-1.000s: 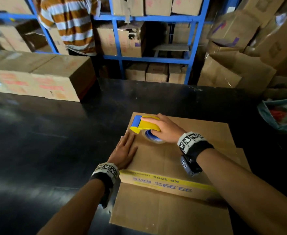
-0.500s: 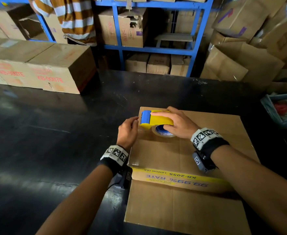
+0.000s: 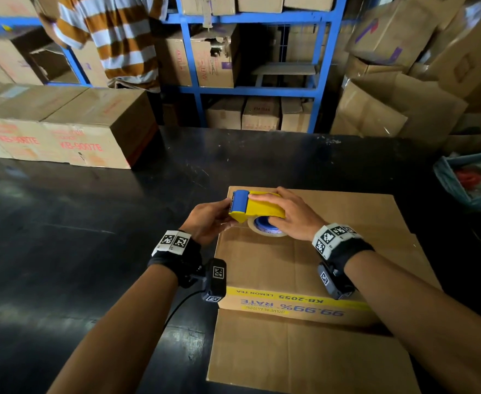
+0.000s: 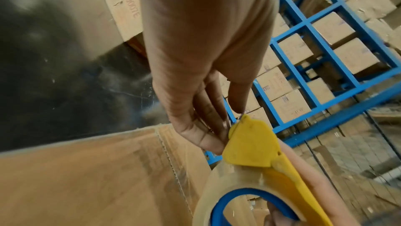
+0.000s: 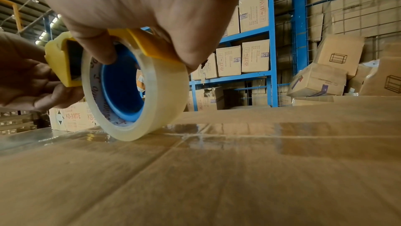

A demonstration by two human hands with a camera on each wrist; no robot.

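Observation:
A closed cardboard box [image 3: 304, 257] lies on the black table [image 3: 77, 223], with clear tape along its top seam [image 5: 238, 126]. My right hand [image 3: 273, 211] grips a yellow tape dispenser [image 3: 257, 207] from above, near the box's far left edge. Its clear tape roll [image 5: 152, 92] with a blue core rests on the box top. My left hand [image 3: 226, 216] pinches the dispenser's front end by the blue roller; in the left wrist view the fingertips [image 4: 212, 144] and thumb meet at the yellow tip [image 4: 249, 144]. The tape's free end is hidden.
Two long cartons [image 3: 63, 129] stand on the table's far left. Behind the table is a blue rack [image 3: 250, 89] full of boxes, with a person in a striped shirt [image 3: 114, 38] at it. Piled boxes [image 3: 404, 103] and a blue bag [image 3: 472, 180] are on the right.
My left hand has lifted off the box top, where it lay flat, and closed on the dispenser's front end. The right hand still holds the dispenser at the same spot.

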